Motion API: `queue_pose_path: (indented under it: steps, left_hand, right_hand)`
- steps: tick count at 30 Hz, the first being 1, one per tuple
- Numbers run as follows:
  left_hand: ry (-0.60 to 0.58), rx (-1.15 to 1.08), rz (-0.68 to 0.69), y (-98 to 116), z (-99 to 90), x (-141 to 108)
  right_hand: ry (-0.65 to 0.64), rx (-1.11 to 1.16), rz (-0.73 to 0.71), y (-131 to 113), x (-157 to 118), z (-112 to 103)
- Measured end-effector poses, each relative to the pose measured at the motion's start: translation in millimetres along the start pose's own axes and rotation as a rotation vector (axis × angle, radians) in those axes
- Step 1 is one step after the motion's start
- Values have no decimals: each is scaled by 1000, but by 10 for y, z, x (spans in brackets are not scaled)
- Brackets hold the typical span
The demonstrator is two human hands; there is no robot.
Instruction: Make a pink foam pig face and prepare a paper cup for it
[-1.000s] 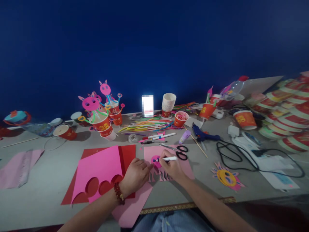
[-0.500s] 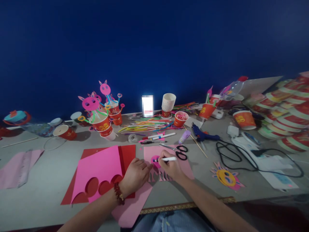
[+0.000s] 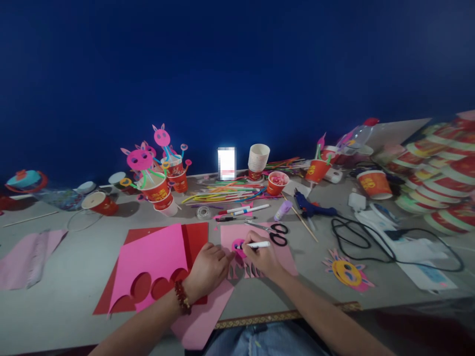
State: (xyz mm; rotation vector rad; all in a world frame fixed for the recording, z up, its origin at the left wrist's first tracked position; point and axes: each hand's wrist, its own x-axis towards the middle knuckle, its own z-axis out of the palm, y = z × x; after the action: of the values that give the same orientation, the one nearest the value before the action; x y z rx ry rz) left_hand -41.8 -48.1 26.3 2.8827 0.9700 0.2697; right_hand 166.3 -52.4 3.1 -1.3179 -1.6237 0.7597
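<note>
My right hand (image 3: 264, 259) is closed round a marker pen (image 3: 259, 244) with a white barrel, its tip on a small bright-pink paper circle (image 3: 240, 252). Dark eye shapes show on the circle, partly covered by my fingers. My left hand (image 3: 211, 269) comes in from the left with bent fingers, its fingertips holding the circle's lower left edge. Below the circle lies a light-pink paper sheet (image 3: 287, 254) with cut-out shapes along its near part. Black-handled scissors (image 3: 278, 234) rest on that sheet, just beyond my right hand.
Bright-pink sheets (image 3: 156, 257) with round cut-outs lie over red paper (image 3: 198, 242) at left. Beyond are pens (image 3: 245, 210), pipe cleaners (image 3: 222, 190), a tape roll (image 3: 203, 212) and paper cups (image 3: 259, 160). At right are a blue glue gun (image 3: 313, 206), its black cord and a yellow paper face (image 3: 348, 273).
The marker tip has shifted slightly on the pink circle, with my right hand almost in place. My left hand has stayed still. The view has moved very slightly.
</note>
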Motion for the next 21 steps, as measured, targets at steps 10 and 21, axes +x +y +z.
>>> queue_pose_path:
  steps: [10,21]
  left_hand:
    - [-1,-4,-1,3,-13,8]
    - [-4,0,5,-6,-3,2]
  right_hand:
    - [36,30,13,4,-9,2]
    - [52,71,14,4,-2,11]
